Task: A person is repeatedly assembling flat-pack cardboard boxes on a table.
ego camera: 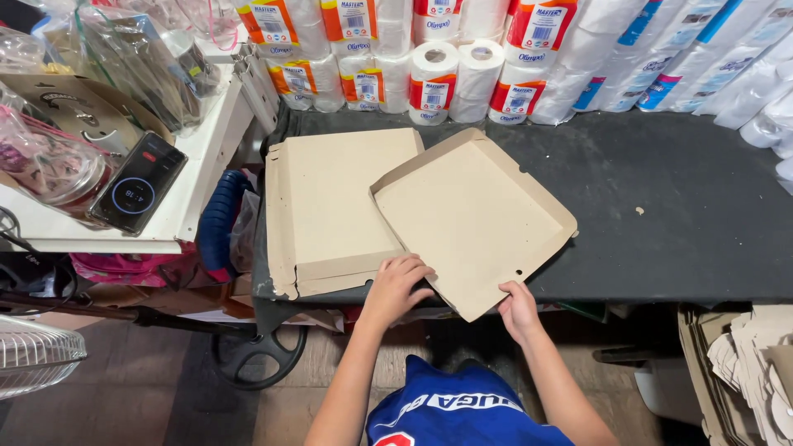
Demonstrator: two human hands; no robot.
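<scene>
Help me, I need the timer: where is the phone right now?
In the head view, the phone lies at left on the white side table, beside clear plastic bags, left of the flat cardboard tray.

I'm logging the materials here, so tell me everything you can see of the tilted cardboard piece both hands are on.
The tilted cardboard piece is a plain brown, roughly square tray-like sheet with low folded-up edges and a small notch on its near right edge. It lies turned at an angle on the dark table, overlapping the flat cardboard piece beside it, its near corner overhanging the table edge. The left hand rests on its near left edge; the right hand grips near that corner.
</scene>
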